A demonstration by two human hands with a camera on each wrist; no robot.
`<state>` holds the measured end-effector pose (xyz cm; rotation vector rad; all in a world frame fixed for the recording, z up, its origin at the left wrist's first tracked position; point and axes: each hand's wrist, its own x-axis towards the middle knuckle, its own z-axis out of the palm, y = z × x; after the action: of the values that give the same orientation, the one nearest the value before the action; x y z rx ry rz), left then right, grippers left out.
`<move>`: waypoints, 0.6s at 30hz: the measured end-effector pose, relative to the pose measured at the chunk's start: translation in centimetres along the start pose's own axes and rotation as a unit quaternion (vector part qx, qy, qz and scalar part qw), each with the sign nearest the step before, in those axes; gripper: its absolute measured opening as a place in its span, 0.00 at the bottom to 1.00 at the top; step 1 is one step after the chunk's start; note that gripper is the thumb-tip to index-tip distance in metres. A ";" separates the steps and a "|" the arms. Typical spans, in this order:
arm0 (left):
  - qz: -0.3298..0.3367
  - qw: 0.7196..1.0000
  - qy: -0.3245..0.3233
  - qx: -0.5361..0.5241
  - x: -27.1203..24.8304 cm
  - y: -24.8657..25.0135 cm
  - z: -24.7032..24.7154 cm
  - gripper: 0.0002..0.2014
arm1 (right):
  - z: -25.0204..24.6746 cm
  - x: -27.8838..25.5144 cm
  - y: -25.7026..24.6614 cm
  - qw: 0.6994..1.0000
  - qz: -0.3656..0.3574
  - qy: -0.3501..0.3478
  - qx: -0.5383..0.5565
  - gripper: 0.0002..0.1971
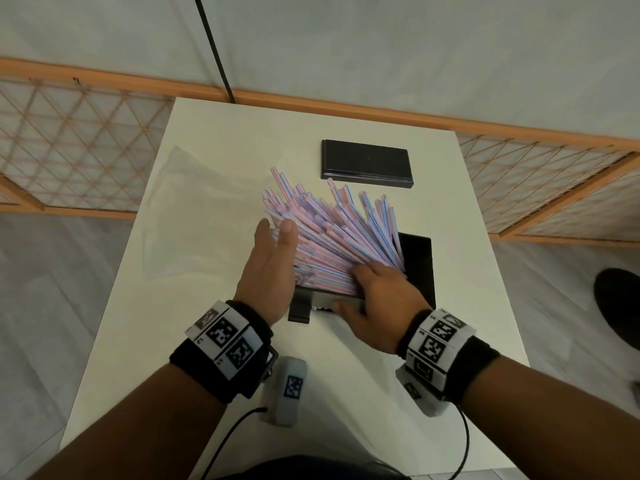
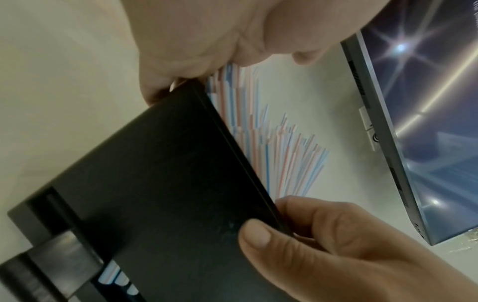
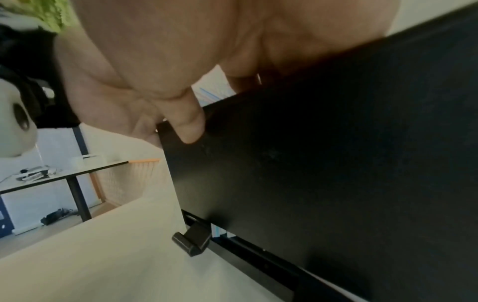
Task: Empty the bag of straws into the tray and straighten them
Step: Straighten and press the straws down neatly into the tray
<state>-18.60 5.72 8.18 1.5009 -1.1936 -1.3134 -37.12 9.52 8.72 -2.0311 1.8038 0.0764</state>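
Observation:
Many pink-and-blue striped straws [image 1: 332, 230] lie fanned out in a black tray [image 1: 420, 268] on the white table, their far ends sticking out past it at uneven lengths. My left hand [image 1: 277, 233] is flat, its fingers straight against the left side of the bundle. My right hand [image 1: 349, 289] holds the tray's near wall, with the thumb [image 2: 258, 235] on the outside and the fingers curled over the rim onto the straws [image 2: 279, 155]. In the right wrist view the thumb [image 3: 189, 122] presses the black wall [image 3: 323, 163]. The clear bag [image 1: 194, 209] lies flat to the left.
A black lid [image 1: 367, 162] lies at the back of the table. A small black tab [image 1: 299, 308] juts from the tray's near left corner. A wooden lattice screen [image 1: 86, 140] stands behind the table, and a dark shoe [image 1: 620, 306] is on the floor at the right.

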 end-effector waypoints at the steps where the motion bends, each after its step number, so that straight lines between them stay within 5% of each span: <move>1: -0.008 1.000 -0.007 0.009 -0.2 0.4 0.0 0.61 | 0.1 0.4 0.0 1.000 -0.007 -0.005 0.013 0.29; 5: -0.002 0.999 -0.016 0.032 -0.5 1.0 -0.1 0.59 | -0.7 1.7 -0.4 0.998 -0.020 -0.014 0.063 0.23; 14: 0.026 0.997 -0.043 0.058 -0.3 0.7 0.2 0.55 | -4.3 4.1 -2.1 0.983 0.019 -0.178 0.046 0.22; 18: 0.036 0.999 -0.009 0.034 -0.1 0.3 0.2 0.52 | -5.7 4.8 -2.6 0.968 0.039 -0.243 0.055 0.35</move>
<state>-18.86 5.77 8.44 1.4820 -1.3039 -1.2520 -35.18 3.21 13.10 -1.6788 1.5339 0.4461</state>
